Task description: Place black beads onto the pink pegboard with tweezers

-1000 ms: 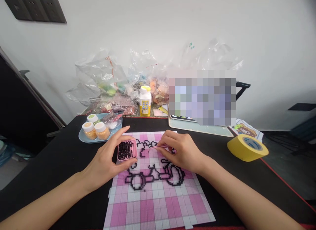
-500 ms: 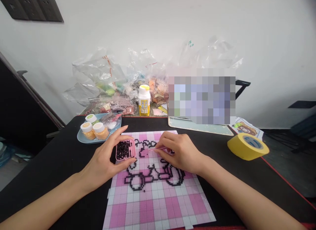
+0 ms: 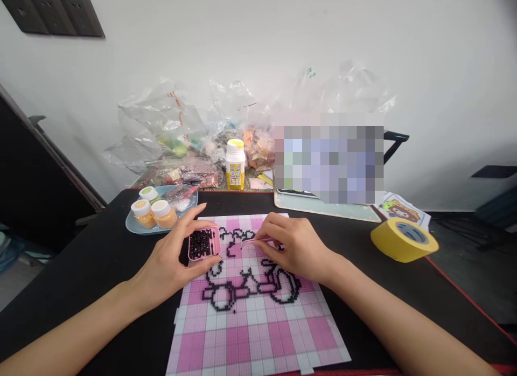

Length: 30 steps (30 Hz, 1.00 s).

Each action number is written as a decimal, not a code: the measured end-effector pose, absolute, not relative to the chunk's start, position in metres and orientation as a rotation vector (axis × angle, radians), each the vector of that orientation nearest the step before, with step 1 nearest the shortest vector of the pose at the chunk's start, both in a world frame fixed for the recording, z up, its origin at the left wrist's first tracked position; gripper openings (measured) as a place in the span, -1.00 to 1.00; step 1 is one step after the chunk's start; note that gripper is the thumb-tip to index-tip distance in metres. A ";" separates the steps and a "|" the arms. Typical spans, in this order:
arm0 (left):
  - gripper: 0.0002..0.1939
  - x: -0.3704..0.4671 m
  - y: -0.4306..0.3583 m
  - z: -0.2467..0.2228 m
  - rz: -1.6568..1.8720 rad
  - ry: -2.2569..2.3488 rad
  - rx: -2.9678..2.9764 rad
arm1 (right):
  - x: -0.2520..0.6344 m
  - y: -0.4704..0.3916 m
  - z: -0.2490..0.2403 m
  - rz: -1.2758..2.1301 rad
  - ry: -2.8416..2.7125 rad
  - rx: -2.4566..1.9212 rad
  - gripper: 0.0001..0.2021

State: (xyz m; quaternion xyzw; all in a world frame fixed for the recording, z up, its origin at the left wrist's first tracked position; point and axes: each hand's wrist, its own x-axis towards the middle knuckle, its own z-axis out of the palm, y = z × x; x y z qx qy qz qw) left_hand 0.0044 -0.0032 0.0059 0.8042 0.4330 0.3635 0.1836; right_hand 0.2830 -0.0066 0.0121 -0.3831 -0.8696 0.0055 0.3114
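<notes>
My left hand [image 3: 172, 260] grips a small pink tray [image 3: 217, 241] by its edges, thumb below and fingers above. Black beads [image 3: 201, 244] fill much of it. Pinched in my right hand [image 3: 293, 246] is a pair of pink tweezers [image 3: 256, 240], its tips down near the upper part of the pattern. Whether a bead sits in the tips is too small to tell. Under both hands lies a pegboard [image 3: 254, 338] with pink and white checks. Black beads on it form an outline [image 3: 222, 310], partly hidden by my right hand.
A blue plate [image 3: 133, 225] at left carries several lidded jars [image 3: 165, 214] and bags. A white-and-yellow bottle [image 3: 235, 166] stands at the back before plastic bags [image 3: 161, 117]. To the right are a blurred-out screen [image 3: 331, 160] and a yellow tape roll [image 3: 398, 241].
The tweezers' tips have shifted very slightly on the pattern. The whole view has moved a few pixels; my left hand still holds the tray in the same spot.
</notes>
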 end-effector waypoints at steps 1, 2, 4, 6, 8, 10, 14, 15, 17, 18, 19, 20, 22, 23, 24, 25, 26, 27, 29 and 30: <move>-0.20 0.004 -0.003 0.006 1.023 1.223 2.267 | 0.283 -0.007 0.012 0.013 -2.289 -1.009 -0.79; -0.20 0.004 -0.003 0.006 1.021 1.223 2.267 | 0.282 -0.007 0.012 0.012 -2.281 -1.004 -0.78; -0.20 0.004 -0.003 0.005 1.023 1.215 2.270 | 0.282 -0.008 0.013 0.007 -2.258 -0.991 -0.78; -0.21 0.003 -0.003 0.005 1.025 1.204 2.275 | 0.281 -0.009 0.013 -0.003 -2.230 -0.987 -0.78; -0.21 0.003 -0.003 0.006 1.026 1.202 2.278 | 0.280 -0.008 0.013 -0.034 -2.177 -0.999 -0.77; -0.22 0.003 -0.002 0.005 1.024 1.209 2.280 | 0.279 -0.007 0.011 -0.090 -2.090 -1.024 -0.76; -0.21 0.002 -0.002 0.004 1.025 1.210 2.301 | 0.279 -0.004 0.009 -0.152 -1.939 -1.082 -0.78; -0.21 0.002 -0.001 0.004 1.025 1.212 2.309 | 0.279 -0.004 0.008 -0.153 -1.926 -1.087 -0.79; -0.21 0.002 -0.001 0.004 1.028 1.225 2.321 | 0.280 -0.004 0.008 -0.152 -1.927 -1.080 -0.80; -0.21 0.002 -0.001 0.004 1.028 1.236 2.319 | 0.280 -0.004 0.008 -0.150 -1.936 -1.073 -0.80; -0.21 0.002 -0.001 0.004 1.025 1.246 2.312 | 0.280 -0.004 0.008 -0.145 -1.949 -1.064 -0.80; -0.22 0.002 -0.001 0.004 1.021 1.255 2.302 | 0.279 -0.005 0.009 -0.134 -1.965 -1.053 -0.80; -0.21 0.002 -0.001 0.005 1.012 1.267 2.287 | 0.279 -0.006 0.009 -0.097 -2.004 -1.023 -0.79; -0.22 0.002 -0.001 0.005 1.009 1.268 2.286 | 0.278 -0.007 0.009 -0.075 -2.024 -1.009 -0.79; -0.22 0.002 -0.001 0.005 1.009 1.265 2.291 | 0.277 -0.007 0.009 -0.054 -2.047 -0.997 -0.79; -0.22 0.002 -0.001 0.005 1.010 1.260 2.300 | 0.277 -0.008 0.009 -0.035 -2.072 -0.989 -0.79; -0.22 0.002 -0.001 0.005 1.012 1.253 2.309 | 0.276 -0.009 0.009 -0.020 -2.101 -0.985 -0.78; -0.23 0.002 -0.001 0.005 1.014 1.246 2.316 | 0.275 -0.010 0.009 -0.008 -2.130 -0.982 -0.77; -0.23 0.002 -0.001 0.005 1.013 1.241 2.322 | 0.274 -0.011 0.008 0.008 -2.184 -0.970 -0.75; -0.23 0.002 -0.001 0.005 1.012 1.242 2.323 | 0.273 -0.011 0.007 0.012 -2.203 -0.961 -0.75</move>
